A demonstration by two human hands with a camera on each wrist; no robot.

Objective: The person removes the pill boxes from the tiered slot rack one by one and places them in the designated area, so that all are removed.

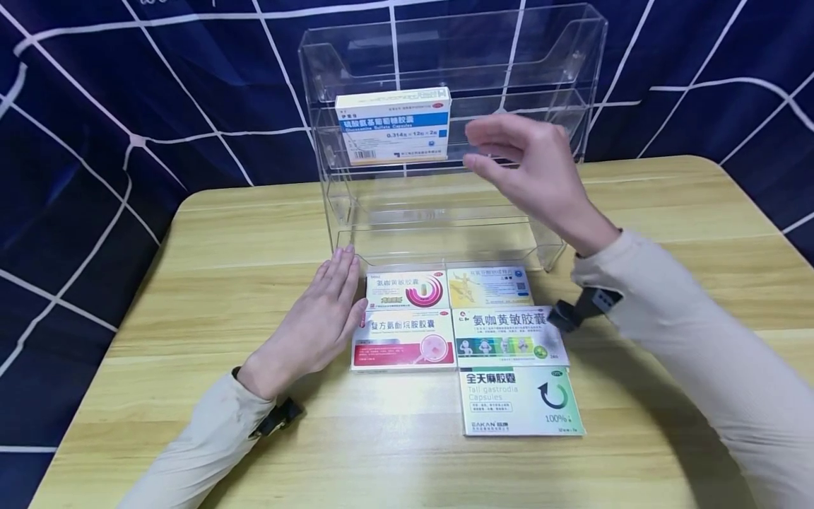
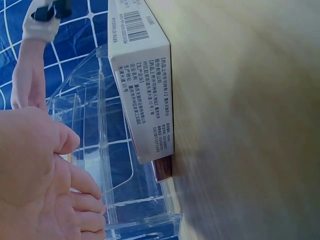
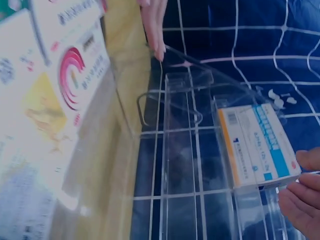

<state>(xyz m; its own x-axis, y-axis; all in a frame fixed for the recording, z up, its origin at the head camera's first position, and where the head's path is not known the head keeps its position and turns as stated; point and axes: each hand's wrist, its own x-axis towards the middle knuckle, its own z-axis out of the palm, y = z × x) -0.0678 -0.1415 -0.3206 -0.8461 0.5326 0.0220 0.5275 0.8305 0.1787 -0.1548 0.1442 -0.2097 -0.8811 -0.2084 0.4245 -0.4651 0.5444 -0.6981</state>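
A white and blue medicine box [image 1: 394,129] stands upright at the left of a middle tier of the clear acrylic rack [image 1: 588,53]. Just right of it, my right hand [image 1: 534,166] has thumb and fingers bent apart with nothing between them. In the right wrist view its fingertips [image 3: 295,192] are close to the end of that box [image 3: 257,145]. My left hand [image 1: 311,325] lies with straight fingers by the rack's lower left corner, thumb beside the red and white box [image 1: 403,343] and the pink-ringed box [image 1: 397,290]. The left wrist view shows a box's printed end [image 2: 142,95].
To the right lie a yellow and white box [image 1: 486,286], a white box with a green band [image 1: 509,338] and a green and white box [image 1: 521,403]. All rest on the wooden table [image 1: 254,452]. A dark blue cloth with white lines [image 1: 210,78] hangs behind.
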